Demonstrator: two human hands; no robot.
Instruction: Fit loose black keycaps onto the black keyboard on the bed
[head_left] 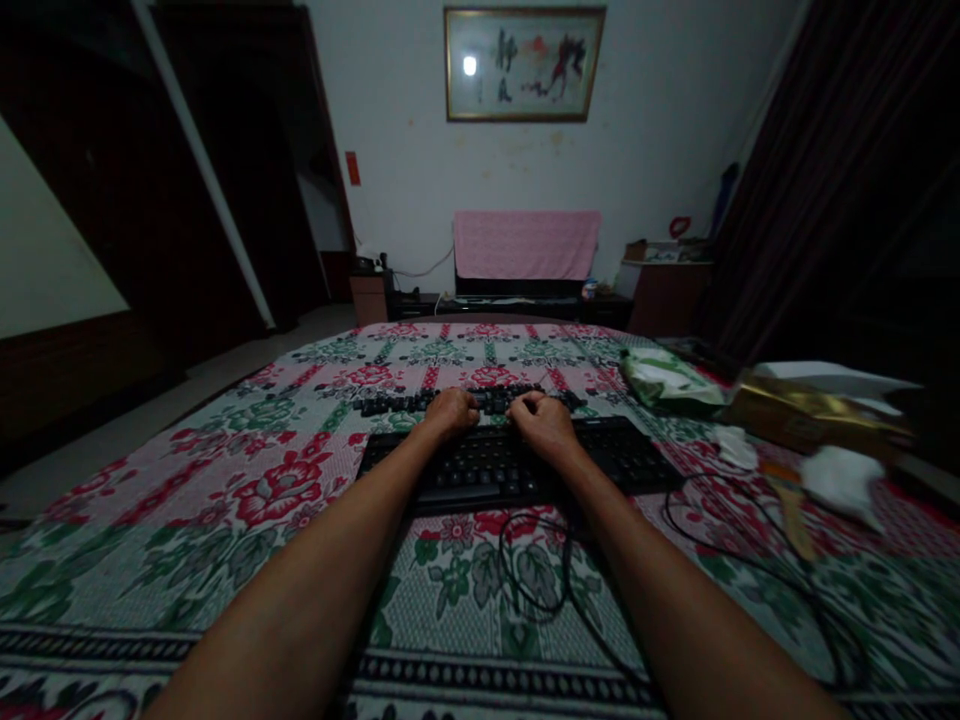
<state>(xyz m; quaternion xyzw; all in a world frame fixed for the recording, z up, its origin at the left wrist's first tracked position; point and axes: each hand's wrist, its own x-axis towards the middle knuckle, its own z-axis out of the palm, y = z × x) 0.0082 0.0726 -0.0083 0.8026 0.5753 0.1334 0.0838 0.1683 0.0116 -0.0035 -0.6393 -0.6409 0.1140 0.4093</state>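
A black keyboard (615,462) lies on a floral bedspread (225,500) in front of me. Just beyond it runs a row of loose black keycaps (390,405). My left hand (452,410) is curled at the keyboard's far edge, fingers closed over the keycap row. My right hand (541,415) is curled beside it at the same edge, fingers tucked down. What either hand pinches is hidden. The keyboard's black cable (540,570) loops toward me between my forearms.
A green-and-white packet (664,380) lies right of the keyboard, with a gold box (817,415), white tissue (840,480) and more cable (750,540) at the right. Beyond the bed stand a pink-draped TV unit (526,245), a small cabinet (667,290) and dark doors.
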